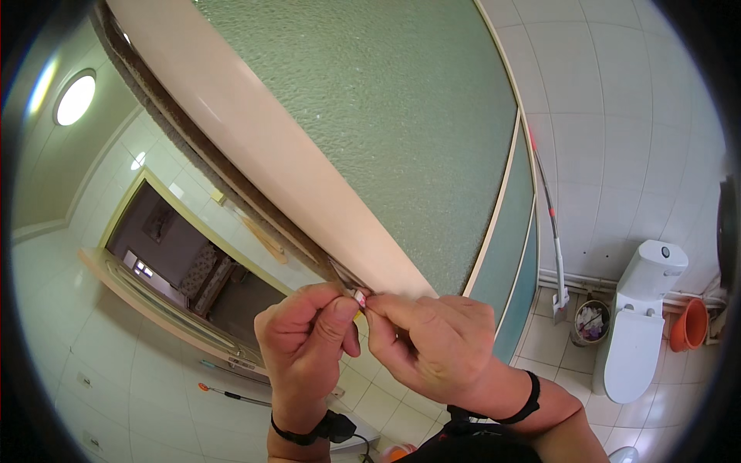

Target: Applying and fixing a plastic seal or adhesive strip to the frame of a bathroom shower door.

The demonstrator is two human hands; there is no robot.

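Note:
In front of me my left hand (pixel 310 341) and my right hand (pixel 434 347) meet at the lower edge of a pale door frame (pixel 278 150). Between their fingertips is a small white and pink piece (pixel 360 298), pinched from both sides; too little of it shows to tell what it is. A brown, fuzzy-edged strip (pixel 226 191) runs along the frame's side and ends close to my left fingertips. Textured green glass (pixel 376 116) fills the frame. Each wrist wears a black band.
A doorway (pixel 185 254) with its door (pixel 173 312) ajar lies at left. On the right are a white toilet (pixel 634 347), a waste bin (pixel 590 324), an orange bucket (pixel 689 325) and a long-handled mop (pixel 553 231) against the tiled wall. Another long pole (pixel 234 395) is at lower left.

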